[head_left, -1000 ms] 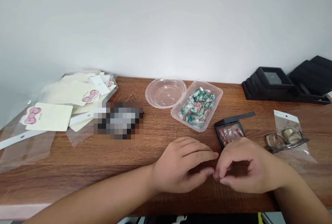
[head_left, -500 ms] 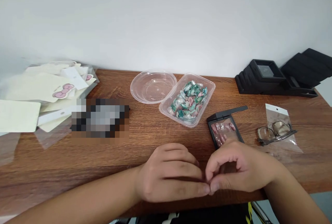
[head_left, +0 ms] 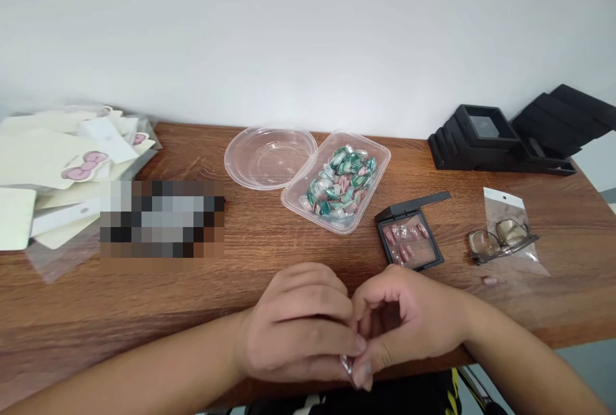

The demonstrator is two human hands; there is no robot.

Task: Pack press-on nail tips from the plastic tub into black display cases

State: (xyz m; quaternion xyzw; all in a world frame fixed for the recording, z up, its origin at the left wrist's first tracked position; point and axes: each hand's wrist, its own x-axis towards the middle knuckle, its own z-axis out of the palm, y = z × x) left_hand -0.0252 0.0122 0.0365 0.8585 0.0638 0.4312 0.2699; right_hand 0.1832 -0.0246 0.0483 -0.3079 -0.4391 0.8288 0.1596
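Observation:
Close to the table's front edge, my left hand (head_left: 298,325) and my right hand (head_left: 409,319) meet fingertip to fingertip. Both are closed on one small shiny pinkish press-on nail (head_left: 347,365), of which only part shows between the fingers. Just beyond my right hand lies a black case (head_left: 436,248) with its lid raised, holding several mauve press-on nails (head_left: 407,233) behind or on a clear sheet. A clear plastic tub (head_left: 308,213) farther back is filled with green, clear and pink press-on nails (head_left: 337,184).
Left of the tub rests a round clear lid (head_left: 267,158). Cream cards (head_left: 38,152) in clear bags pile up at far left, near a blurred dark item (head_left: 168,219). At right are eyeglasses (head_left: 503,245) on a clear bag (head_left: 500,203), a loose nail (head_left: 491,280) and stacked black cases (head_left: 486,139).
My right hand has drawn left and away from the black case, which now shows more fully. The fingertips have turned, and a shiny nail shows between them. The whole view has shifted slightly.

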